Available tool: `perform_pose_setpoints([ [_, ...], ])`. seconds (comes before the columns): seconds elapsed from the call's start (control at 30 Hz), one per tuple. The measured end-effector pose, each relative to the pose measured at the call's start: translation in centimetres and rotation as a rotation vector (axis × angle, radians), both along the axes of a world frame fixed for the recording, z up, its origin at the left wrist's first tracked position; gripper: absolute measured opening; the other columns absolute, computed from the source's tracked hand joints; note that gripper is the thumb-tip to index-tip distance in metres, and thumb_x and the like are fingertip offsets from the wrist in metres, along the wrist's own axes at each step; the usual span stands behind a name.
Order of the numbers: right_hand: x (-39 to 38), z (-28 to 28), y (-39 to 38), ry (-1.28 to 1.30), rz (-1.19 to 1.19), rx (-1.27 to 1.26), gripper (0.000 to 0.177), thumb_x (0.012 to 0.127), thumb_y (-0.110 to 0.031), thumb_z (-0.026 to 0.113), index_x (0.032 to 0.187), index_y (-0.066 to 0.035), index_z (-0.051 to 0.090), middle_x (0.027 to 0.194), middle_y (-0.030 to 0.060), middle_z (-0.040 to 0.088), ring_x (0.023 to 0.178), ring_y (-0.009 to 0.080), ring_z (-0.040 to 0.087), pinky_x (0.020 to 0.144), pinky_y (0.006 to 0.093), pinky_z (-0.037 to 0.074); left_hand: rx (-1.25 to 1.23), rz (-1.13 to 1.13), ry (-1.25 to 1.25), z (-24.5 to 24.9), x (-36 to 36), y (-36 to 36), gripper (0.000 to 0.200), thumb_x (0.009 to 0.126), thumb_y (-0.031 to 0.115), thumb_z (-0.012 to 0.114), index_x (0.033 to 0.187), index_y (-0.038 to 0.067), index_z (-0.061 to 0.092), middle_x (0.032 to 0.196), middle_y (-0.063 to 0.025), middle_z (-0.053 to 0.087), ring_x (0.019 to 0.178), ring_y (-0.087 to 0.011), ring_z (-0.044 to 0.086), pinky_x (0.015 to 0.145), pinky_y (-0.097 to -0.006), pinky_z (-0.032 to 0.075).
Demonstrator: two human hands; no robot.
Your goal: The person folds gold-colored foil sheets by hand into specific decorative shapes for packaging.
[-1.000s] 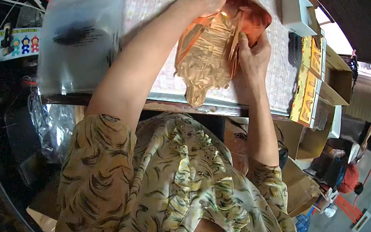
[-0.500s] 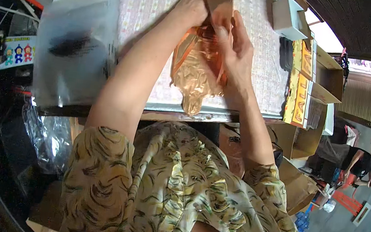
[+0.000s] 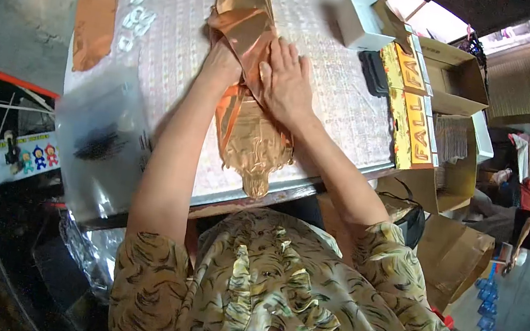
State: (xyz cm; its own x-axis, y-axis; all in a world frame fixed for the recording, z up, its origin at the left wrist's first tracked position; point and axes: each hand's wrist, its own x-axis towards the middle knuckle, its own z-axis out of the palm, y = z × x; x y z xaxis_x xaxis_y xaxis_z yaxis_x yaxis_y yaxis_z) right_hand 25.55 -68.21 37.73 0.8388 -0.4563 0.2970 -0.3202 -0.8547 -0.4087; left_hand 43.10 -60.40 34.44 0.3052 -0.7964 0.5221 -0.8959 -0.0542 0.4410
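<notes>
Currently: copper foil (image 3: 251,143) lies flat on the worktop (image 3: 341,115), long axis running 12 to 6 o'clock. Its narrow neck points to 6 o'clock and just overhangs the near edge. The upper part of the foil is folded over on itself, toward 12 o'clock.

Right hand (image 3: 287,85): released, palm down, fingers spread and straight, pressing on the middle of the foil just below the fold.

Left hand (image 3: 222,64): at 9 o'clock of the right hand, touching the foil's left edge. Its fingers go under the folded flap and are hidden, so I cannot tell whether they pinch the foil or only rest against it. The two hands are just beside each other, with a strip of foil between them.

Surroundings:
- White box (image 3: 363,20) at 1 o'clock of the foil, open side up, well apart from my hands.
- Black item (image 3: 374,74) at 3 o'clock, near the worktop's right edge; too small to identify.
- Yellow box (image 3: 412,109) with red letters, just beyond the black item, along the right edge.
- Carton (image 3: 449,76), open, at 2 o'clock, past the yellow box.
- Second foil sheet (image 3: 94,23) at 10 o'clock, on the far left edge.
- Clear discs (image 3: 135,17) beside that sheet.
- Clear bag (image 3: 104,141) at 8 o'clock, on the near left corner.
- Another person (image 3: 528,205) at 3 o'clock, off the worktop, far right.
</notes>
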Motion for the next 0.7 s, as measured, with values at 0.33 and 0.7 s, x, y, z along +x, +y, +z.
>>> perform_pose_setpoints([
  [0.33,0.1,-1.2,0.9,0.104,-0.016,-0.178,0.062,0.108,-0.037,0.038,0.159,-0.002,0.032,0.164,0.0157,0.035,0.154,0.0341,0.028,0.125,0.0558,0.015,0.093,0.163,0.507,6.0,-2.6,-0.6,0.052,0.104,0.020,0.056,0.152,0.005,0.044,0.154,-0.0153,0.048,0.140,-0.0262,0.045,0.117,-0.0349,0.038],
  [0.7,-0.1,-0.4,1.2,0.100,-0.014,-0.177,0.057,0.109,-0.038,0.036,0.157,-0.007,0.039,0.163,0.0135,0.038,0.154,0.0339,0.028,0.124,0.0612,0.013,-0.027,0.048,0.064,1.3,-0.5,0.2,0.049,0.104,0.017,0.053,0.152,0.007,0.047,0.154,-0.0185,0.047,0.143,-0.0353,0.044,0.119,-0.0426,0.035],
])
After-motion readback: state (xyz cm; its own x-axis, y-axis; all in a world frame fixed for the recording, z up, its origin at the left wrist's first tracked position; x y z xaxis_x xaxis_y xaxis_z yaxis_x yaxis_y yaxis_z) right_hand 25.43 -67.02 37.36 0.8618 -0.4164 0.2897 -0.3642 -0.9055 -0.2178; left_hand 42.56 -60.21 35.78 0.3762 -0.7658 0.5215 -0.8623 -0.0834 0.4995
